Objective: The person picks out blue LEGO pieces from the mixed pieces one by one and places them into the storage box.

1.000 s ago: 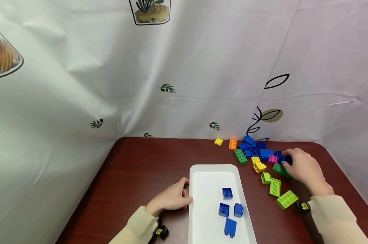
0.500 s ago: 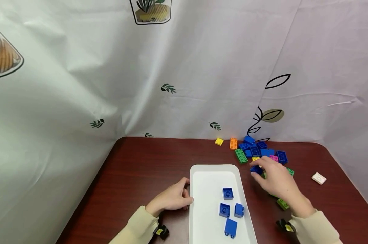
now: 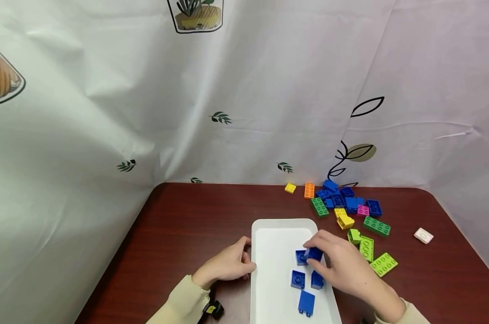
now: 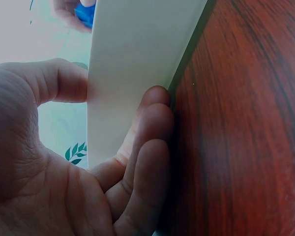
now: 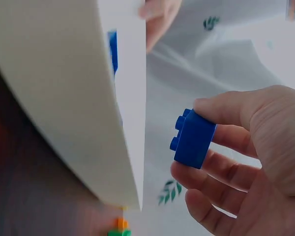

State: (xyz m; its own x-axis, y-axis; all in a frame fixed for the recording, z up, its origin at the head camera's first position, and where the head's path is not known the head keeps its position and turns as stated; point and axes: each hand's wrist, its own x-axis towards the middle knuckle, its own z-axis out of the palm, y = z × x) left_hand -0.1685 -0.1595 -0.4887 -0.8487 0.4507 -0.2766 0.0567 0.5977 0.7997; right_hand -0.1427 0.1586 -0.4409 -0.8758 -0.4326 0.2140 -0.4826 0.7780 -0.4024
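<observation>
My right hand (image 3: 343,263) pinches a blue toy brick (image 5: 194,140) between thumb and fingers, above the white tray (image 3: 268,234). The right wrist view shows the brick's studs, and the fingers hold it apart from the tray wall. Several other blue bricks lie in the tray, one blue brick (image 3: 307,302) being nearest the front; another is partly covered by my right hand. At the tray's left side my left hand (image 3: 226,261) grips the wall. In the left wrist view its thumb touches the upper rim and its fingertips rest low on the outer side.
On the brown table (image 3: 204,211), loose bricks are spread at the back right: a blue pile (image 3: 337,200), an orange brick (image 3: 309,190), green bricks (image 3: 376,226), yellow bricks (image 3: 343,219) and lime bricks (image 3: 383,264). A pale brick (image 3: 423,236) lies apart at the right.
My right hand has carried a blue brick from the back-right pile, leftward and nearer, over the tray. The pale brick at the right came into sight. My left hand stays at the tray.
</observation>
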